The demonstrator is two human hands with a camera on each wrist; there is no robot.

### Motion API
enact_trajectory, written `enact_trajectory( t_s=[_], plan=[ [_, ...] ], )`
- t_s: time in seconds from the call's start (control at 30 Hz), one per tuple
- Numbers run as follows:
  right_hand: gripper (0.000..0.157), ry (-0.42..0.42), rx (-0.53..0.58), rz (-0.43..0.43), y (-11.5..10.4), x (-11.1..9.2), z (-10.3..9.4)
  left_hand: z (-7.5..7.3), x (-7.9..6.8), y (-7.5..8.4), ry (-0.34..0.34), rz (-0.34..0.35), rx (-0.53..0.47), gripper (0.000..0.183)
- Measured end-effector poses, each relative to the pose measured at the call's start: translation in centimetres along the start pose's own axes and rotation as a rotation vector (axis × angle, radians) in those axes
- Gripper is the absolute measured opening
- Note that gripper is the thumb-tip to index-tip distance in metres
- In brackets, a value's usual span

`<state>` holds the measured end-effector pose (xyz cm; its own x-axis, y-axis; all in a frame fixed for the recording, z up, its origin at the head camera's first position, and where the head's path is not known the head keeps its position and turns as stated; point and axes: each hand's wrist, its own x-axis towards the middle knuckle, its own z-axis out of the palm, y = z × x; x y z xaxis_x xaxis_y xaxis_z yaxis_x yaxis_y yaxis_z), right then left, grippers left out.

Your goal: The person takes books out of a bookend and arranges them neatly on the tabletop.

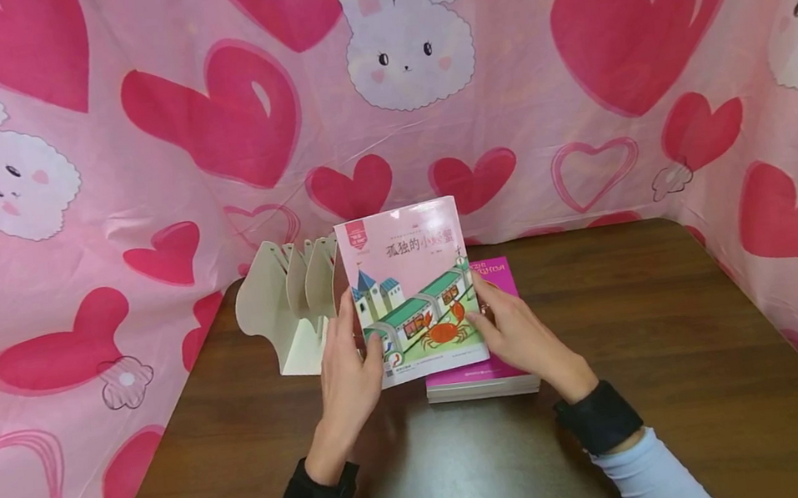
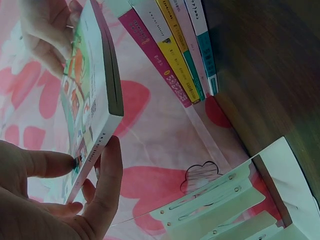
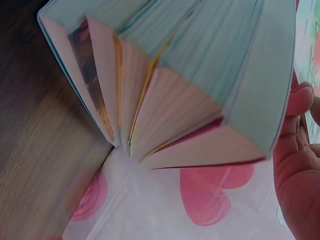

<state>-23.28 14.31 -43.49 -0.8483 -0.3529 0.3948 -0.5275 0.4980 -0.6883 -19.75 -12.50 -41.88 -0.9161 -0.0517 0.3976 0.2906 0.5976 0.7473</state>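
Observation:
Both hands hold a pink picture book [image 1: 414, 281] with a red crab and a train on its cover, tilted up above the table. My left hand [image 1: 351, 373] grips its left edge, thumb on the front cover; in the left wrist view the left hand [image 2: 60, 195] pinches the book [image 2: 97, 100] by its spine side. On the opposite edge, my right hand [image 1: 519, 330] grips with the thumb in front. Behind and below the held book lies a stack of books [image 1: 484, 389], a magenta one [image 1: 496, 274] on top. The right wrist view shows the stack's page edges [image 3: 200, 75] beside the right hand [image 3: 300, 165].
A cream book rack [image 1: 262, 301] with several upright dividers stands left of the stack, partly covered by the held book. Beneath everything is a dark wooden table [image 1: 684, 346], with a pink heart-and-rabbit cloth [image 1: 523, 98] hanging around its back and sides.

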Motion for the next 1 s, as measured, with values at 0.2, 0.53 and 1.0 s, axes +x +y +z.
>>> enact_trajectory(
  t_s=[0.2,0.53,1.0],
  plan=[
    [0.075,0.001,-0.005,0.046,0.1,-0.2,-0.4,0.3,0.4,0.2,-0.029,-0.004,0.005,0.078],
    [0.075,0.004,0.033,0.103,0.2,-0.3,-1.5,1.5,0.9,0.0,-0.095,-0.019,0.010,0.076],
    [0.071,-0.008,-0.009,0.164,0.9,-0.4,-2.4,2.8,1.8,0.0,-0.166,-0.022,0.016,0.077]
  ],
)
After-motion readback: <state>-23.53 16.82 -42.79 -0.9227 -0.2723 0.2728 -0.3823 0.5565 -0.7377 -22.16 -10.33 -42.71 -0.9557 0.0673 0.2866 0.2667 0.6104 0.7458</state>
